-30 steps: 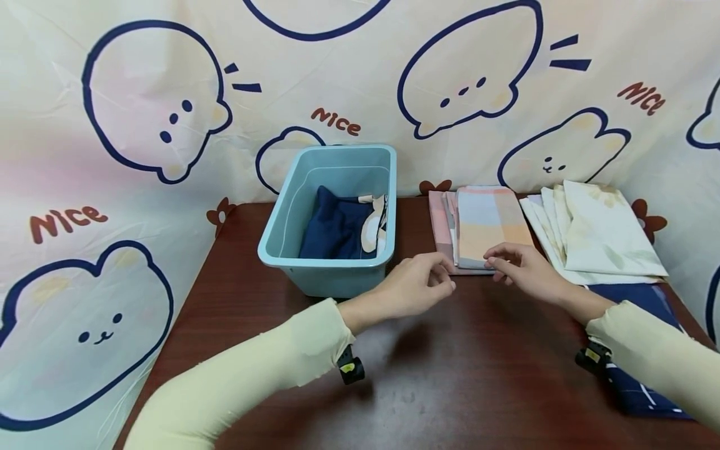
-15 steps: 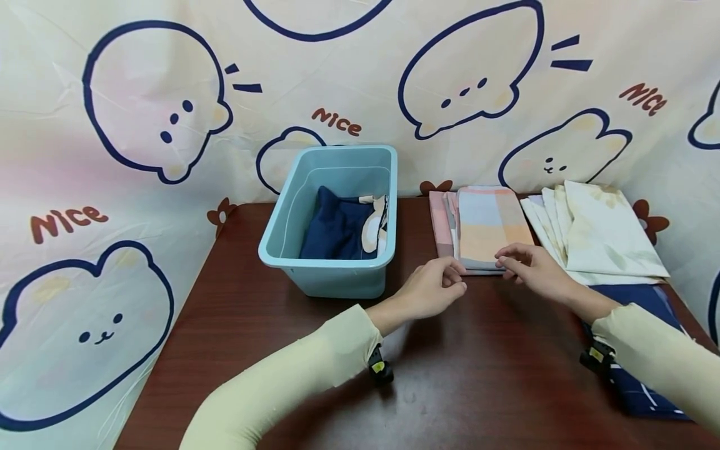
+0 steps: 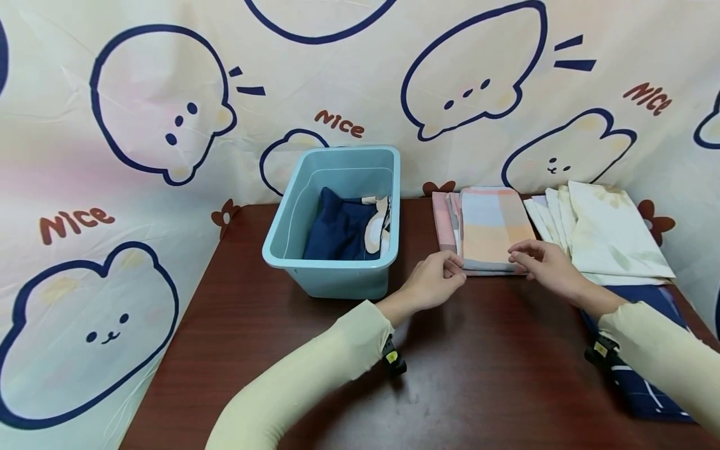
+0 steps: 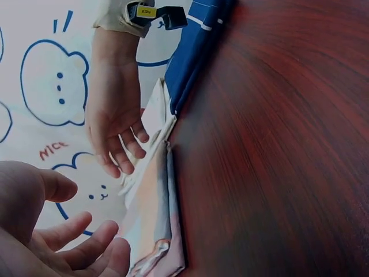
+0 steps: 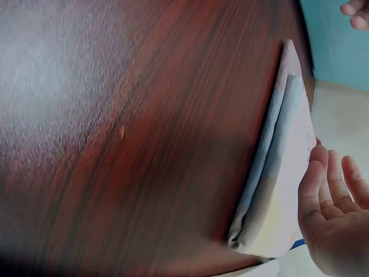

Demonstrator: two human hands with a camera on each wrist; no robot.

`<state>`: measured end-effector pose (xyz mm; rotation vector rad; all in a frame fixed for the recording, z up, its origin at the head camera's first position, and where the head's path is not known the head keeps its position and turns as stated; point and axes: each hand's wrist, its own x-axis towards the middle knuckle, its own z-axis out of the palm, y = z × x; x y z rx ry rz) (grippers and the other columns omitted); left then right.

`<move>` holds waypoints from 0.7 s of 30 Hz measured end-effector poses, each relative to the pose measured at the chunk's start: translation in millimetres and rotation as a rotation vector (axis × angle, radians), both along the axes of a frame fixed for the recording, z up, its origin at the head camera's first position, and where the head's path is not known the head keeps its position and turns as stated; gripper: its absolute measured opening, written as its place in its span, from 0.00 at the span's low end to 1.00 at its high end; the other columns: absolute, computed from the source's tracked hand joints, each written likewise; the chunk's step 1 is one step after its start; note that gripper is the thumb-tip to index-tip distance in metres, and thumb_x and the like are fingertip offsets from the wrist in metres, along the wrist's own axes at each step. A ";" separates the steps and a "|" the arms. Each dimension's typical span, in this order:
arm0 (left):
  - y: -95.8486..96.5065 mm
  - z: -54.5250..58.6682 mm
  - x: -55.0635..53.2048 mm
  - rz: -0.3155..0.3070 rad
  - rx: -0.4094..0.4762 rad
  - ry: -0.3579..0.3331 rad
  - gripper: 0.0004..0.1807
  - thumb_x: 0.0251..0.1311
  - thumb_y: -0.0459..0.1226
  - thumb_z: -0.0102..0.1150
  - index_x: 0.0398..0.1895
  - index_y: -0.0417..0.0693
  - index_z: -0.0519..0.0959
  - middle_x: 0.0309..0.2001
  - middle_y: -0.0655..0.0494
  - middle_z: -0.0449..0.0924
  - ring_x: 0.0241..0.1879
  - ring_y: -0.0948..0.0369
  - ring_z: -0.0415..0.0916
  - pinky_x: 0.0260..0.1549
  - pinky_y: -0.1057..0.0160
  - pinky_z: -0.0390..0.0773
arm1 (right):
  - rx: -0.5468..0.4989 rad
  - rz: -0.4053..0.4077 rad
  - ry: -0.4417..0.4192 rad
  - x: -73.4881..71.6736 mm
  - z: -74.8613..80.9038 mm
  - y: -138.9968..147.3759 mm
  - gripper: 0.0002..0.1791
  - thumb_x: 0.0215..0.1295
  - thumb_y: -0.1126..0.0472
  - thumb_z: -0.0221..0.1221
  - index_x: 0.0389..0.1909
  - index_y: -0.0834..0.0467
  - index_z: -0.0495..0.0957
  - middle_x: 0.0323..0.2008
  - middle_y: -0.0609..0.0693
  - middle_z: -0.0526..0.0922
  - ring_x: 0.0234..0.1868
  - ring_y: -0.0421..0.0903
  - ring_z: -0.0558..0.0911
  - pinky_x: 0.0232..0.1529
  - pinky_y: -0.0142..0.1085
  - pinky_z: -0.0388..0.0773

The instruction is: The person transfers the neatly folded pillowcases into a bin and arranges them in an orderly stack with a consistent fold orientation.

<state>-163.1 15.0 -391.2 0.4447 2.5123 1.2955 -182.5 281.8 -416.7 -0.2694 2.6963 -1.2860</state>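
A folded checked cloth [image 3: 489, 219] in pink, orange, blue and grey lies at the back of the table, with pink layers showing along its left side. My left hand [image 3: 430, 284] hovers by its front left corner, fingers loosely bent and holding nothing. Over the front right corner hangs my right hand [image 3: 551, 269], also holding nothing. From the right wrist view, the right hand [image 5: 337, 213] is above the cloth's doubled front edge [image 5: 268, 167] with a gap between. In the left wrist view the left hand [image 4: 63, 231] shows relaxed fingers, apart from the cloth.
Left of the cloth stands a blue plastic bin [image 3: 332, 275] with dark blue fabric [image 3: 340, 228] and a beige printed piece [image 3: 375, 231] inside. To the right lie folded cream cloths [image 3: 619, 237] and a folded navy cloth [image 3: 647, 394], partly under my right arm. A printed curtain [image 3: 360, 69] backs the table.
My left hand has moved right, away from the bin to the checked cloth's front left corner. My right hand has shifted a little right. The cloths and bin stay put.
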 end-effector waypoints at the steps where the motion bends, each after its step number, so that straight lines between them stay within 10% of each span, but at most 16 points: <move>1: 0.7 -1.5 -1.0 0.007 0.000 -0.001 0.11 0.66 0.42 0.55 0.49 0.55 0.77 0.44 0.59 0.81 0.42 0.67 0.75 0.39 0.69 0.76 | -0.002 -0.002 -0.002 -1.1 -0.6 1.3 0.24 0.75 0.51 0.47 0.57 0.66 0.71 0.46 0.57 0.82 0.37 0.29 0.83 0.34 0.31 0.80; 8: 8.1 -14.4 -10.3 0.070 0.033 -0.010 0.11 0.66 0.43 0.54 0.49 0.53 0.78 0.44 0.60 0.81 0.44 0.67 0.76 0.43 0.67 0.77 | -0.018 -0.036 0.018 -8.3 -3.9 9.3 0.22 0.74 0.53 0.48 0.55 0.68 0.72 0.34 0.29 0.80 0.35 0.27 0.82 0.33 0.34 0.81; 21: 20.6 -45.3 -28.3 0.246 0.019 -0.042 0.10 0.66 0.42 0.51 0.48 0.55 0.77 0.46 0.60 0.80 0.44 0.63 0.76 0.43 0.63 0.76 | 0.095 -0.118 0.096 -19.0 -8.4 19.7 0.22 0.74 0.52 0.48 0.54 0.67 0.73 0.39 0.59 0.84 0.29 0.39 0.80 0.27 0.34 0.76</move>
